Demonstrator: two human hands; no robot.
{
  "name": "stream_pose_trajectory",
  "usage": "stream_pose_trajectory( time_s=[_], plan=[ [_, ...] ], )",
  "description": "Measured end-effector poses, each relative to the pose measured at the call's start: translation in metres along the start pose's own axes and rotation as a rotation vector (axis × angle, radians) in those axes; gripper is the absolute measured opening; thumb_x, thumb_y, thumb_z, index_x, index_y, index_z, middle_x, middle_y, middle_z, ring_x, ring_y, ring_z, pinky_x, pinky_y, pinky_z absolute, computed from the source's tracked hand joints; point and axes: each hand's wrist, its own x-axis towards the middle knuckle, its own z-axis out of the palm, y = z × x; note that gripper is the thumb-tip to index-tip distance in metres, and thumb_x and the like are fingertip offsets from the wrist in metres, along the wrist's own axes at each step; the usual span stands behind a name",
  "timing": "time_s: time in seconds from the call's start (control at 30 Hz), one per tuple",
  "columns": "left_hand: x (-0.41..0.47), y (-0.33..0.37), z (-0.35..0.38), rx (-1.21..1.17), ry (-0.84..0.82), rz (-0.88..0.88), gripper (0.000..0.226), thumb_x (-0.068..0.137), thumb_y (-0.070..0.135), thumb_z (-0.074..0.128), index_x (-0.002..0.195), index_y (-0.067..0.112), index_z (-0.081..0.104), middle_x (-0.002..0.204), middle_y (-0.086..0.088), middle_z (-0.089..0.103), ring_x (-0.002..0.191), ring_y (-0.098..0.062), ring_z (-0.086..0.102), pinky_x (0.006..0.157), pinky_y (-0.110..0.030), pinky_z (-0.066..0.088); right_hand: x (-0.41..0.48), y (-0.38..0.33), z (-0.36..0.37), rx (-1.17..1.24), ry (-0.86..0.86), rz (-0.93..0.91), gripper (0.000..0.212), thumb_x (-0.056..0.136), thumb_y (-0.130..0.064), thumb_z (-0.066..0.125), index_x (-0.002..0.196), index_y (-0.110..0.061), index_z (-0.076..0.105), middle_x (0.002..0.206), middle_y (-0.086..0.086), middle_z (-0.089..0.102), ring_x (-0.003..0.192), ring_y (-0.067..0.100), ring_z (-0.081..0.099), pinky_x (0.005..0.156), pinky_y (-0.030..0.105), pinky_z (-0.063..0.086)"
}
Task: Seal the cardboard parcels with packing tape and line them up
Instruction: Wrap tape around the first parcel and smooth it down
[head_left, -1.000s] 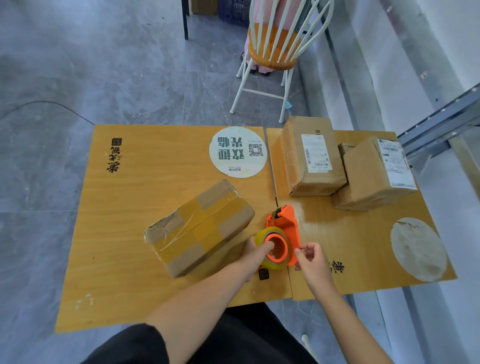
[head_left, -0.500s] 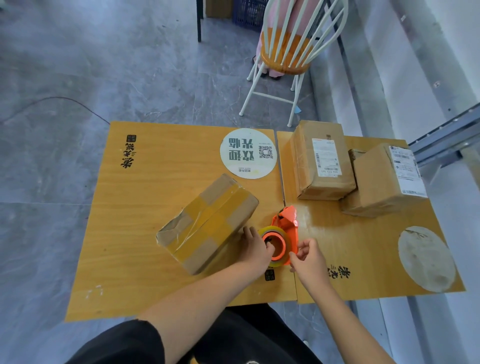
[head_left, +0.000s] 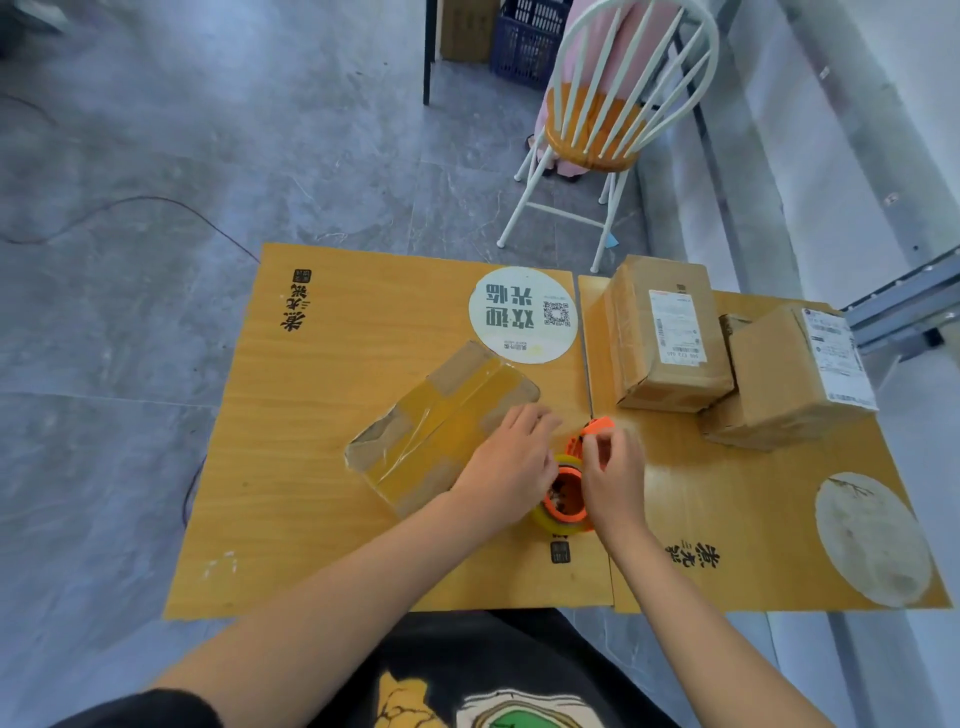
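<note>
brown cardboard parcel banded in yellowish clear tape (head_left: 441, 415): lies flat, turned diagonal, on the left board. tape strips cross on its top, wrinkled. left end torn, bare card showing.

orange plastic tape dispenser (head_left: 566, 514) carrying a yellowish roll of packing tape (head_left: 540, 519): sits just right of that parcel's near end, at the seam between the boards, mostly covered.

two plain brown cardboard parcels, white shipping labels up, on the right board: a taller one (head_left: 670, 338) near the seam and a skewed one (head_left: 789, 379) right of it, close against each other.
</note>
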Motion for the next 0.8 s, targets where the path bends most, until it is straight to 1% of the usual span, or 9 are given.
stream_pose_trajectory(
  time_s=[0.13, 0.23, 0.3, 0.43, 0.53, 0.6, 0.7, 0.73, 0.8],
  plan=[
    [-0.005, -0.017, -0.031, -0.064, 0.21, 0.017, 0.033, 0.092, 0.005, 0.054, 0.124, 0.006, 0.061, 0.123, -0.009, 0.058, 0.118, -0.022, 0.049, 0.099, -0.032, 0.043, 0.028, -0.044, 0.007, 0.071, -0.093, -0.108, 0.013, 0.101, -0.022, 0.048, 0.105, -0.014, 0.057, 0.105, -0.002, 0.052, 0.107, 0.017, 0.046, 0.091, 0.029, 0.037],
    [-0.016, -0.041, -0.057, -0.106, 0.435, -0.208, 0.027, 0.087, 0.0, 0.058, 0.112, 0.005, 0.065, 0.111, -0.011, 0.061, 0.108, -0.025, 0.053, 0.093, -0.032, 0.042, 0.043, -0.067, 0.013, 0.091, -0.217, -0.112, 0.033, 0.102, -0.031, 0.049, 0.13, -0.014, 0.053, 0.121, -0.004, 0.051, 0.121, 0.014, 0.045, 0.102, 0.029, 0.035],
    [-0.028, -0.065, -0.071, -0.046, 0.479, -0.371, 0.025, 0.084, -0.002, 0.063, 0.108, 0.003, 0.065, 0.108, -0.014, 0.06, 0.106, -0.031, 0.053, 0.089, -0.033, 0.039, 0.049, -0.079, 0.018, 0.043, -0.329, -0.127, 0.046, 0.101, -0.037, 0.05, 0.141, -0.016, 0.046, 0.13, -0.004, 0.049, 0.127, 0.013, 0.043, 0.106, 0.03, 0.035],
    [-0.066, -0.098, -0.082, -0.043, 0.412, -0.559, 0.025, 0.087, 0.008, 0.072, 0.11, 0.002, 0.063, 0.107, -0.013, 0.053, 0.095, -0.031, 0.054, 0.082, -0.034, 0.043, 0.046, -0.088, 0.03, 0.008, -0.543, -0.063, 0.055, 0.1, -0.046, 0.05, 0.147, -0.019, 0.039, 0.145, -0.005, 0.041, 0.136, 0.014, 0.037, 0.102, 0.027, 0.033],
    [-0.093, -0.1, -0.078, -0.19, 0.383, -0.675, 0.031, 0.093, 0.032, 0.066, 0.106, 0.005, 0.058, 0.095, -0.007, 0.05, 0.076, -0.024, 0.051, 0.067, -0.033, 0.041, 0.042, -0.079, 0.033, 0.043, -0.532, -0.042, 0.061, 0.097, -0.052, 0.051, 0.149, -0.023, 0.037, 0.153, -0.004, 0.039, 0.14, 0.016, 0.036, 0.105, 0.032, 0.035],
    [-0.101, -0.098, -0.076, -0.261, 0.327, -0.773, 0.04, 0.092, 0.047, 0.062, 0.104, 0.009, 0.056, 0.089, -0.007, 0.053, 0.077, -0.025, 0.053, 0.064, -0.034, 0.041, 0.04, -0.073, 0.03, 0.055, -0.527, -0.017, 0.064, 0.096, -0.055, 0.051, 0.151, -0.026, 0.034, 0.154, -0.005, 0.038, 0.142, 0.018, 0.034, 0.11, 0.036, 0.034],
    [-0.1, -0.092, -0.082, -0.28, 0.272, -0.892, 0.055, 0.086, 0.061, 0.059, 0.101, 0.009, 0.052, 0.097, -0.01, 0.058, 0.08, -0.025, 0.061, 0.066, -0.039, 0.049, 0.038, -0.071, 0.025, 0.059, -0.531, -0.005, 0.063, 0.095, -0.057, 0.051, 0.15, -0.03, 0.035, 0.154, -0.006, 0.039, 0.142, 0.019, 0.034, 0.109, 0.038, 0.034],
    [-0.099, -0.09, -0.087, -0.313, 0.218, -0.938, 0.061, 0.084, 0.066, 0.056, 0.1, 0.007, 0.051, 0.098, -0.013, 0.06, 0.076, -0.028, 0.067, 0.068, -0.045, 0.054, 0.038, -0.072, 0.024, 0.055, -0.531, -0.002, 0.063, 0.095, -0.058, 0.051, 0.149, -0.03, 0.036, 0.153, -0.005, 0.041, 0.142, 0.02, 0.035, 0.109, 0.039, 0.035],
    [-0.103, -0.087, -0.1, -0.451, -0.002, -1.079, 0.067, 0.088, 0.07, 0.049, 0.101, 0.004, 0.048, 0.1, -0.016, 0.064, 0.069, -0.03, 0.073, 0.068, -0.046, 0.061, 0.036, -0.071, 0.025, 0.047, -0.526, 0.01, 0.064, 0.094, -0.059, 0.05, 0.148, -0.028, 0.038, 0.15, -0.003, 0.045, 0.139, 0.021, 0.04, 0.11, 0.042, 0.038]
  ],
)
